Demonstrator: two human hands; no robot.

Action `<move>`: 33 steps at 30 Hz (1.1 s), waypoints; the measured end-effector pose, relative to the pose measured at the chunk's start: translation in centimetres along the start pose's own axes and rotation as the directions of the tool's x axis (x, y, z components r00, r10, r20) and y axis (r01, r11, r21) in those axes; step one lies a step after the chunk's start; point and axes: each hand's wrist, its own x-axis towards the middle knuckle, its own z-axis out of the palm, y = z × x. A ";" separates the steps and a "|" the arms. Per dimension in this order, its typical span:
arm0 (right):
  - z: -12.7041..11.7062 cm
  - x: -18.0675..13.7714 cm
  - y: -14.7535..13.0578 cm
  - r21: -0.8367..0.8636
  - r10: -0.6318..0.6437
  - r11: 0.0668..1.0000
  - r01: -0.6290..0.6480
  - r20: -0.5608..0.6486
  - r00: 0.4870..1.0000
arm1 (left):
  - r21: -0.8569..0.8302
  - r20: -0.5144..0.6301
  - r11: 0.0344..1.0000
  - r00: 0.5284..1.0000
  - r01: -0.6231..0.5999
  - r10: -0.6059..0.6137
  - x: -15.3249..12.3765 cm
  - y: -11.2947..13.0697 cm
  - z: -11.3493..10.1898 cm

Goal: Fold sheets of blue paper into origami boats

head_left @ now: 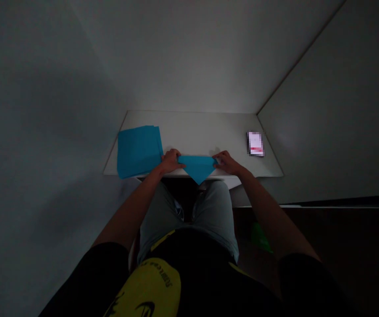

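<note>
A folded sheet of blue paper [198, 166] lies at the front edge of the white table, its straight edge away from me and its point hanging over the edge toward my lap. My left hand [172, 161] pinches its left corner between thumb and fingers. At the opposite corner, my right hand [226, 162] grips the paper the same way. Just left of my left hand rests a stack of blue paper sheets [138, 152], slightly fanned at its right side.
On the right part of the white table [206, 132] lies a phone [255, 144] with a lit, pixelated screen. Walls close in the table at the back and right. A green object [260, 237] sits low in the dark at the right.
</note>
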 end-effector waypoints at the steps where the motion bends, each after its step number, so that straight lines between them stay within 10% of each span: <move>1: 0.0 0.0 0.1 0.008 -0.001 1.000 0.001 0.000 1.000 | -0.005 0.005 1.000 1.000 0.000 0.000 0.0 0.1 0.0; 19: 1.0 -1.8 -1.7 -0.161 -0.250 0.962 0.221 -0.189 0.950 | -0.049 -0.072 0.980 0.980 -0.191 0.187 -1.4 0.2 0.7; 26: 2.4 -6.4 -2.2 -0.332 -0.310 0.918 0.217 -0.257 0.915 | 0.219 -0.122 0.914 0.919 -0.342 0.374 -3.2 0.8 1.7; 33: 5.2 -6.5 -8.1 -0.325 -0.232 0.939 0.110 -0.365 0.902 | 0.293 -0.153 0.876 0.885 -0.384 0.439 -5.7 1.0 3.7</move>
